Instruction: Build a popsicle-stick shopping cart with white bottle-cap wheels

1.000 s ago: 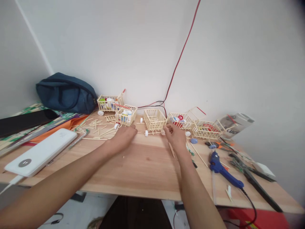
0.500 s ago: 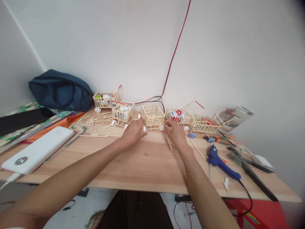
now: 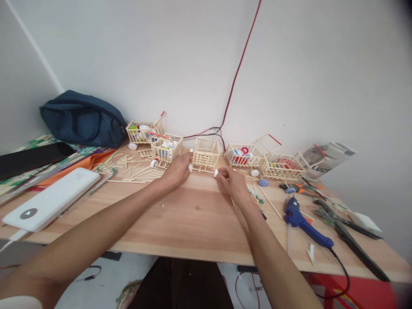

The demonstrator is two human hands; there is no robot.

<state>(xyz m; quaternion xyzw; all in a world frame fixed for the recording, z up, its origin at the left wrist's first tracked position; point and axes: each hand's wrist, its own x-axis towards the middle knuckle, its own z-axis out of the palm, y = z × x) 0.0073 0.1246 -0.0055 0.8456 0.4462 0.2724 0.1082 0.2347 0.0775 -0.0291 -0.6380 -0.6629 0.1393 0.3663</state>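
A small toy shopping cart (image 3: 206,159) made of thin wooden sticks stands at the middle back of the table, its basket holding nothing. At its left side is my left hand (image 3: 176,172), fingers closed around the white wheels on that side and partly hidden. My right hand (image 3: 234,182) pinches the white front right wheel (image 3: 215,173) with thumb and fingertips. Left of this cart stands another stick cart (image 3: 166,150) filled with bottle caps, and a further one (image 3: 144,133) behind it. Two more loaded carts, one (image 3: 243,155) and another (image 3: 283,166), stand to the right.
Loose sticks (image 3: 138,172) lie at left. Nearer are a white power bank (image 3: 53,198), black phone (image 3: 35,158) and blue bag (image 3: 83,120). At right are a blue glue gun (image 3: 305,225), black-handled cutters (image 3: 347,238), orange-handled pliers (image 3: 305,188) and a blue cap (image 3: 263,183).
The middle cart has turned to face more squarely forward. My left hand has moved slightly up along its side; my right fingers have closed in on the front right wheel.
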